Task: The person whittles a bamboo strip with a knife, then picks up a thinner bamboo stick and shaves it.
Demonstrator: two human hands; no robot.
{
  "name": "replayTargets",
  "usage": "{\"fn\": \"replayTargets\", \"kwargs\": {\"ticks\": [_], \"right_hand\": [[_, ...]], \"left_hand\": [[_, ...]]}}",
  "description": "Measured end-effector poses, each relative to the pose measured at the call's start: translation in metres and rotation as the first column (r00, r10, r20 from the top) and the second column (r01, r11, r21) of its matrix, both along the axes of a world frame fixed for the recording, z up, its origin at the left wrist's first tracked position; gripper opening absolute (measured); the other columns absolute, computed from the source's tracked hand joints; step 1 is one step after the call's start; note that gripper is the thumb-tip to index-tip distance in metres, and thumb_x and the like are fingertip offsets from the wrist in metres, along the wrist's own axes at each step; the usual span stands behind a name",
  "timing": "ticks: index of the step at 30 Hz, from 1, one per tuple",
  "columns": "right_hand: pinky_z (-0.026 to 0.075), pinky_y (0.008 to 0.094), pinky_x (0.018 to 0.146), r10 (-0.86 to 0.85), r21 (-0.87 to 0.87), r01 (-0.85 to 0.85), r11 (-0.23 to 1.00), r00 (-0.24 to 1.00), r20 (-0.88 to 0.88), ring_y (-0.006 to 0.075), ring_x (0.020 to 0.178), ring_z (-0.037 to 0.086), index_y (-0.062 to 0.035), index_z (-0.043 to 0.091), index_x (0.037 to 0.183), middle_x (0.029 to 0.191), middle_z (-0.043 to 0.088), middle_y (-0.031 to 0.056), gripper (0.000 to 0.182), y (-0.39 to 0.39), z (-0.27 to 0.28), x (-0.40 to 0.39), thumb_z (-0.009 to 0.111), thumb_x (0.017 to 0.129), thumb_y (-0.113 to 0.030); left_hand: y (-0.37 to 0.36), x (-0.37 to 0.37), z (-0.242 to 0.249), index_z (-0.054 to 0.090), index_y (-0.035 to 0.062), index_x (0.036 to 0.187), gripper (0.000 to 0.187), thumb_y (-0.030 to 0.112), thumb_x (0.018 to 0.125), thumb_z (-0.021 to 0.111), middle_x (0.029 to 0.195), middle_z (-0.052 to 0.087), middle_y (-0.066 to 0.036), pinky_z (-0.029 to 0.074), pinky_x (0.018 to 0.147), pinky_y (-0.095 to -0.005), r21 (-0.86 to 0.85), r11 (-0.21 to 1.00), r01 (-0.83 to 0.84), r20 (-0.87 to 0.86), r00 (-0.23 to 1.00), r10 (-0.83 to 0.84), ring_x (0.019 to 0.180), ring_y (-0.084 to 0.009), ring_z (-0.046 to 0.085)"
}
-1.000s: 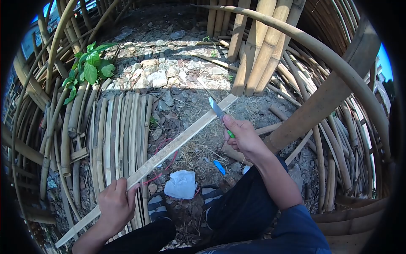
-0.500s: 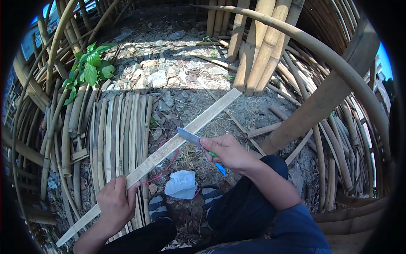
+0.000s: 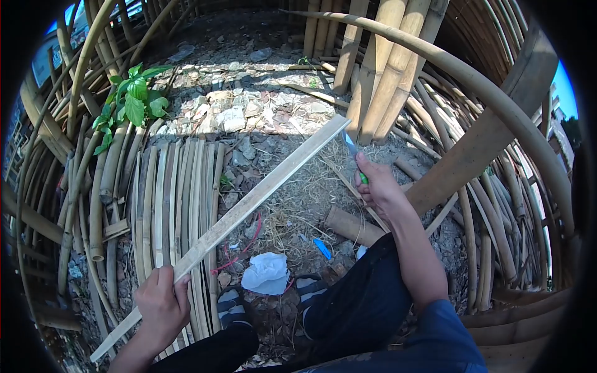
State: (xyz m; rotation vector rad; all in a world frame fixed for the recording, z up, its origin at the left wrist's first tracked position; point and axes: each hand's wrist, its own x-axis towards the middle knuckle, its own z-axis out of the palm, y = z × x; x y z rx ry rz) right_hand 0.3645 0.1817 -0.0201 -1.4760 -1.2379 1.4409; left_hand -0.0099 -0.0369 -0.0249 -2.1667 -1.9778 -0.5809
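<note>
My left hand is closed round the lower part of a long split bamboo strip, which slants up and away to the right. In my right hand is a knife with a broad metal blade and a bit of green showing at the handle. The blade points up, close beside the strip's far end. Under the strip's lower half lies a row of similar bamboo strips on the ground.
Between my feet and the row lies a crumpled white sheet; a blue piece and red string are nearby. A short bamboo piece rests by my right knee. Thick bamboo poles lean at the right, and a leafy plant grows at the left.
My right hand has moved the knife up and right, from the middle of the strip to its far end. The strip's far end has risen slightly; my left hand keeps its grip.
</note>
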Motion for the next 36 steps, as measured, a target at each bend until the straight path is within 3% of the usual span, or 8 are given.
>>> {"fn": "replayTargets", "kwargs": {"ticks": [12,14,16,17,18,19,27,36], "right_hand": [[0.031,0.0217,0.044,-0.065,0.359,0.112,0.927,0.988,-0.141,0.0050,0.047,0.037,-0.0068,0.054,0.077,0.056,0.042,-0.0023,0.050,-0.037,-0.005,-0.032,0.042,0.101,-0.049],[0.033,0.0223,0.048,-0.460,0.959,0.228,0.167,0.879,-0.129,0.0065,0.051,0.039,-0.0053,0.054,0.077,0.060,0.044,-0.0007,0.051,-0.029,-0.018,-0.027,0.044,0.100,-0.050],[0.031,0.0242,0.048,-0.431,0.913,0.335,0.233,0.877,-0.212,0.0090,0.053,0.039,-0.0049,0.052,0.084,0.065,0.045,-0.0005,0.052,-0.020,-0.020,-0.020,0.047,0.097,-0.055],[0.030,0.0240,0.049,-0.327,0.326,0.522,0.788,0.804,-0.497,0.0098,0.055,0.040,-0.0052,0.050,0.087,0.068,0.044,0.0001,0.052,-0.012,-0.024,-0.011,0.044,0.098,-0.055],[0.030,0.0237,0.049,-0.428,-0.416,0.166,0.894,0.589,-0.685,0.0105,0.057,0.040,-0.0056,0.047,0.091,0.071,0.044,0.0008,0.051,-0.005,-0.028,-0.007,0.041,0.099,-0.056],[0.030,0.0238,0.048,-0.544,-0.669,0.005,0.743,0.587,-0.599,0.0107,0.057,0.041,-0.0076,0.046,0.096,0.073,0.043,-0.0005,0.051,-0.002,-0.036,-0.010,0.045,0.095,-0.059],[0.034,0.0206,0.043,-0.206,-0.041,0.209,0.977,0.874,-0.441,0.0053,0.054,0.043,-0.0067,0.052,0.095,0.077,0.050,-0.0006,0.023,-0.043,-0.020,-0.055,0.071,0.089,-0.019],[0.028,0.0203,0.043,0.171,0.008,-0.176,0.984,0.944,-0.282,0.0059,0.045,0.033,-0.0070,0.052,0.083,0.058,0.040,-0.0018,0.049,-0.070,-0.030,-0.087,0.039,0.101,-0.051]], "left_hand": [[0.012,0.011,0.002,0.053,0.0009,0.084,0.016,0.014,0.091,0.058,0.068,0.052,-0.017,0.041,0.051,-0.0448,-0.039,0.998,-0.055,0.082,0.995,0.058,0.056,-0.0368,0.054],[0.014,0.011,0.001,0.053,0.0012,0.084,0.016,0.015,0.091,0.058,0.068,0.053,-0.017,0.041,0.052,-0.0450,-0.018,0.998,-0.067,0.082,0.994,0.068,0.057,-0.0362,0.055],[0.014,0.010,0.000,0.053,0.0016,0.084,0.017,0.016,0.090,0.059,0.068,0.053,-0.016,0.042,0.052,-0.0451,-0.001,0.997,-0.075,0.081,0.994,0.075,0.057,-0.0357,0.055],[0.015,0.009,-0.002,0.053,0.0026,0.083,0.019,0.019,0.090,0.061,0.067,0.053,-0.016,0.043,0.051,-0.0440,0.014,0.997,-0.071,0.059,0.996,0.070,0.056,-0.0340,0.056],[0.015,0.010,-0.004,0.053,0.0035,0.081,0.022,0.022,0.089,0.063,0.067,0.054,-0.015,0.044,0.049,-0.0429,0.031,0.997,-0.072,0.042,0.997,0.071,0.056,-0.0324,0.057],[0.015,0.012,-0.005,0.053,0.0035,0.081,0.022,0.022,0.089,0.063,0.067,0.054,-0.015,0.044,0.049,-0.0429,0.029,0.996,-0.083,0.049,0.996,0.081,0.056,-0.0324,0.057],[0.015,0.012,-0.006,0.054,0.0034,0.086,0.019,0.021,0.090,0.061,0.068,0.053,-0.015,0.043,0.052,-0.0451,-0.036,0.996,-0.085,0.035,0.996,0.086,0.058,-0.0340,0.058],[0.022,0.023,-0.006,0.054,0.0049,0.085,0.022,0.025,0.091,0.061,0.066,0.054,-0.014,0.043,0.049,-0.0441,-0.065,0.997,-0.037,0.031,0.999,0.039,0.056,-0.0329,0.058]]}}
